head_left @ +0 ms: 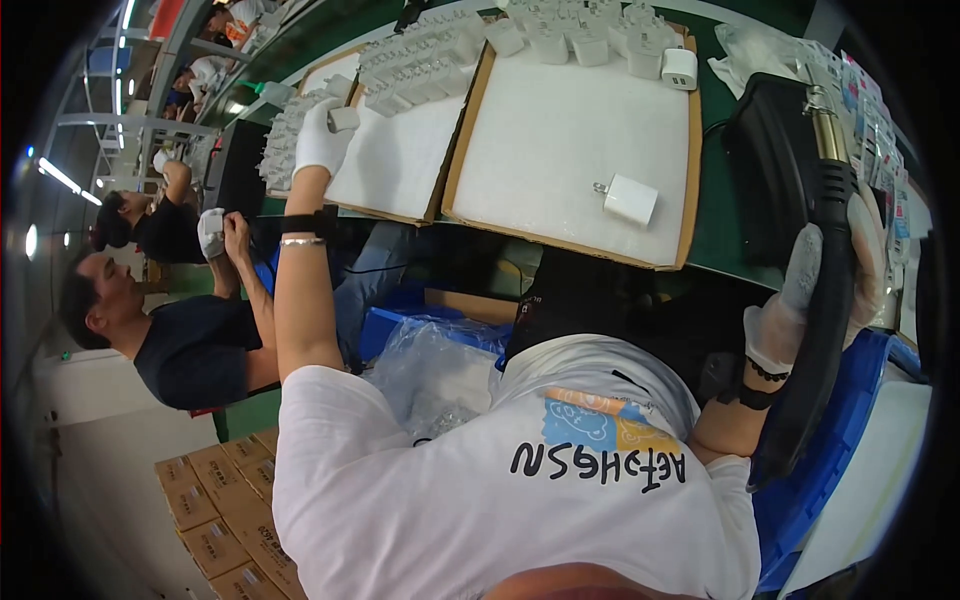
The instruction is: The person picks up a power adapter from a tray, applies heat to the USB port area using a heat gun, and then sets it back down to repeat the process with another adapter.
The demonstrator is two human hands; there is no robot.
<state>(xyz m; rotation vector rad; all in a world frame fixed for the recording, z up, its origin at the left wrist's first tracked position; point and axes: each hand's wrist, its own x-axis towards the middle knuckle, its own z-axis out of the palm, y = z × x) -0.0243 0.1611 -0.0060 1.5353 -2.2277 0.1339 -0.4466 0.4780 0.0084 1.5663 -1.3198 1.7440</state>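
My gloved left hand [320, 143] reaches to the far left, over a tray of chargers. Its fingers are closed on a small white plug-in charger [344, 119]. On the right, my gloved right hand [862, 255] grips a black heat gun [825, 300], whose metal nozzle points away from me. One white charger [630, 200] lies on its side on the near right part of a white foam-lined cardboard tray [560, 140]. Along that tray's far edge stand several more white chargers [588, 45], prongs up. A charger with two ports [679, 68] sits at the far right corner.
A second tray [390, 170] with rows of chargers adjoins on the left. Beside the heat gun is a black case-like object [765, 130]. Clear plastic packets [870, 110] lie at far right. Below the table is a blue bin [400, 325] with plastic bags. Another person [190, 335] works at left.
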